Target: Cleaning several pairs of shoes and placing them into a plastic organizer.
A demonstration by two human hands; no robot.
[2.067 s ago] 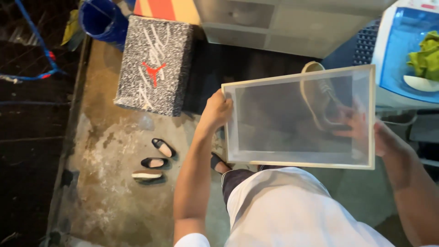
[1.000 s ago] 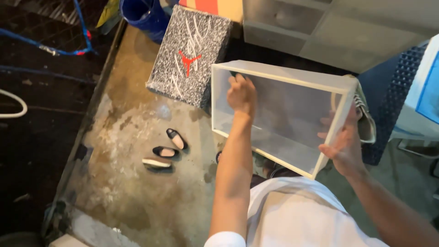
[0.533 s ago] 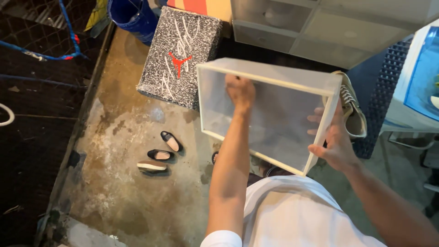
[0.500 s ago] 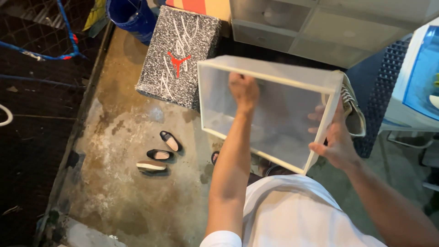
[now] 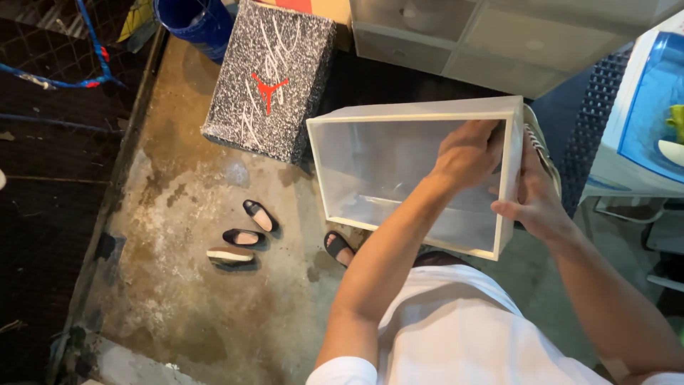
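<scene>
Clear plastic box (image 5: 399,167) with a pale frame, held up over the concrete floor (image 5: 192,285) at mid-right, open face toward the camera, nothing in it; left hand (image 5: 467,150) reaches inside to the box's far right corner, fingers (image 5: 491,132) curled together against the inner wall, whether they pinch anything I cannot tell; right hand (image 5: 534,199) wraps the box's right side from outside, thumb on the front frame edge, fingers partly hidden behind the wall, clamped on the box; box walls see-through and slightly cloudy, frame cream-white, box tilted a little; box sits between the two hands, left forearm crossing its near edge; a laced shoe (image 5: 543,153) shows just behind the right wall, touching or not unclear; speckled grey shoe box (image 5: 274,78) with a red emblem lies on the floor far left of the clear box; three small slip-on shoes (image 5: 242,235) lie on the floor near left; blue bucket (image 5: 189,25) at far left; stacked clear drawers (image 5: 456,36) at far centre.
</scene>
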